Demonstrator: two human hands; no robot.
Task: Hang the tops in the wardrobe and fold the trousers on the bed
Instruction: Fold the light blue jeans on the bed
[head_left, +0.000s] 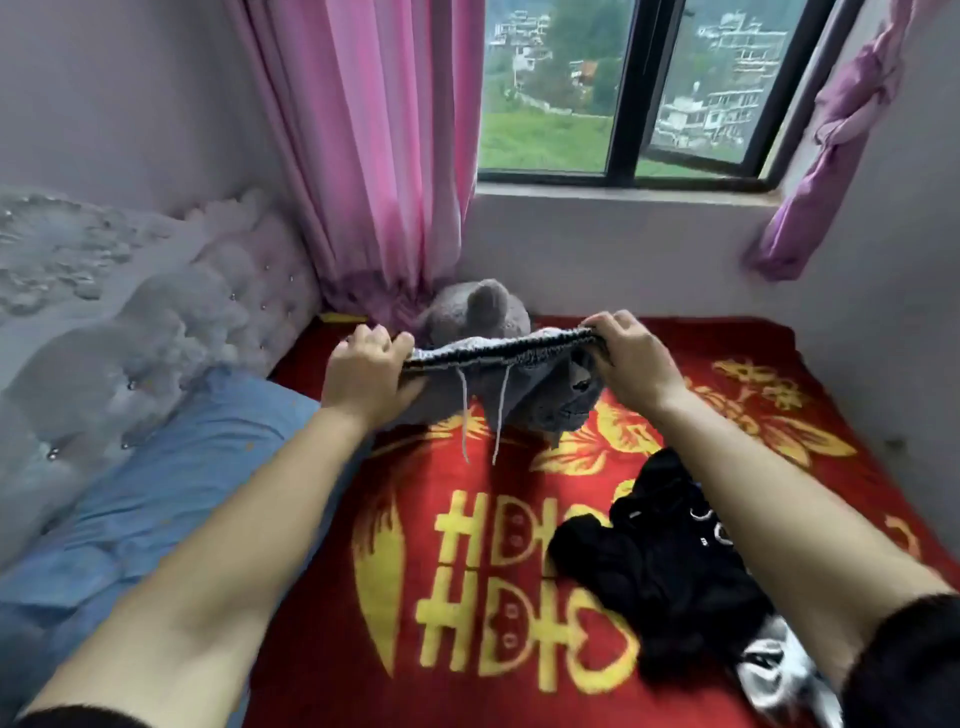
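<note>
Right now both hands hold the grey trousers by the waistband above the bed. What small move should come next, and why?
Probably lower the grey trousers flat onto the red blanket. The left hand and right hand stretch the waistband in the air, the legs hang bunched, and the drawstrings dangle. The black clothes lie nearer, so the free patch is just below the hands.

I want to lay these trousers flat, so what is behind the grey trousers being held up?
Behind the grey trousers sits a grey plush toy, against the pink curtain. Its lower part and the blanket directly behind are covered.
</note>
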